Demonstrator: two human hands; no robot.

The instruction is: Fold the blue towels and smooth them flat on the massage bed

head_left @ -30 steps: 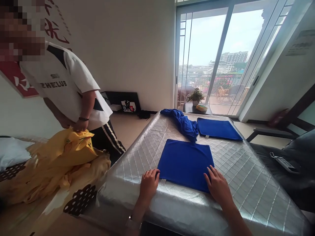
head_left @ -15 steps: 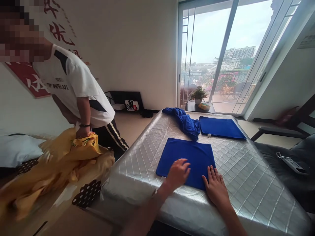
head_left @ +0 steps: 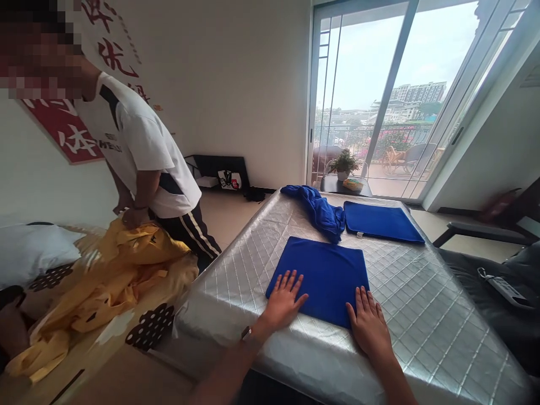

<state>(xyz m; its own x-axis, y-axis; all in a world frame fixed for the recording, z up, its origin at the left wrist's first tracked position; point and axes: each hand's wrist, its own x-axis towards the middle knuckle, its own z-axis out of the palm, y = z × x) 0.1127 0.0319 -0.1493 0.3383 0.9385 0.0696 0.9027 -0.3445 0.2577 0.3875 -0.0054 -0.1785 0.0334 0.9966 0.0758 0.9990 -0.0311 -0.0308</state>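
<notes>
A flat blue cloth piece, like a cushion cover (head_left: pixel 327 270), lies squared out near the front edge of a quilted silver surface (head_left: pixel 422 298). On its left front corner my left hand (head_left: pixel 284 301) rests with fingers spread. My right hand (head_left: pixel 369 318) lies flat along its right edge, fingers stretched out. Neither hand grips anything. Behind it lies a second flat blue cover (head_left: pixel 382 221) with a small white tag at its front edge. Beside that one, a crumpled blue cloth (head_left: pixel 318 211) stretches toward the far left corner.
At left a person in a white shirt (head_left: pixel 143 140) bends over, both hands on yellow cloth (head_left: pixel 139 247) heaped on a bed. A dark couch (head_left: pixel 468 281) with a power strip (head_left: pixel 502 286) stands at right. Behind are a potted plant (head_left: pixel 343 163) and a glass door (head_left: pixel 363 101).
My left hand has moved left and come down flat on the cover's left front corner. My right hand stays in place. The other person's hands have shifted on the yellow cloth.
</notes>
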